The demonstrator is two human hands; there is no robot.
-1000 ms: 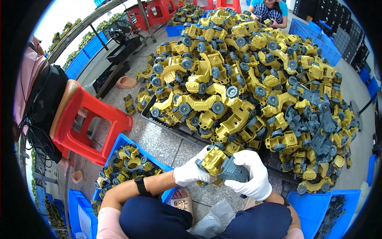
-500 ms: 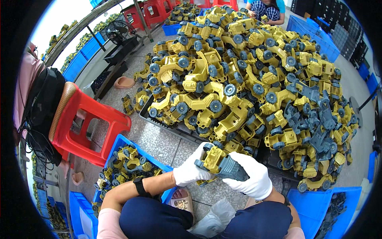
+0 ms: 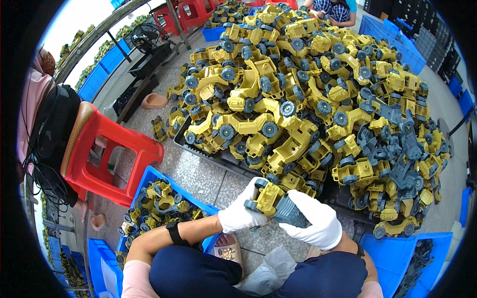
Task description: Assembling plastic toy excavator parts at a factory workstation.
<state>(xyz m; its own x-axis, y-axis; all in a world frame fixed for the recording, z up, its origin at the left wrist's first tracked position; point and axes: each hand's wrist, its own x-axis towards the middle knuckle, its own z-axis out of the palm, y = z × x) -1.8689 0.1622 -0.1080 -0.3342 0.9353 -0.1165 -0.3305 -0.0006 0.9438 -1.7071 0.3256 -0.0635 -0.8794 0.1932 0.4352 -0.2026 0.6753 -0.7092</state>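
Observation:
My left hand [image 3: 239, 211], in a white glove, is closed around the back of a yellow toy truck [image 3: 269, 196] with dark grey wheels. My right hand [image 3: 318, 223], also gloved, grips a dark grey ribbed plastic piece [image 3: 289, 212] that meets the truck's right side. Whether the two parts are joined I cannot tell, and the fingers hide some of both. They are held above my lap, at the near edge of a big heap of similar yellow toy trucks [image 3: 294, 144]. Several loose grey plastic parts [image 3: 405, 141] lie on the heap's right side.
A blue crate [image 3: 150, 175] of toy trucks stands by my left forearm, and a red stool [image 3: 124, 139] beyond it. At the lower right a blue bin [image 3: 385, 256] adjoins grey parts. The heap rests on a black tray [image 3: 211, 160]. A person [image 3: 340, 12] sits behind it.
Both hands stay nearly in place on the same parts. My right hand has shifted very slightly right and the grey piece has tilted a little. The person behind the heap has moved slightly.

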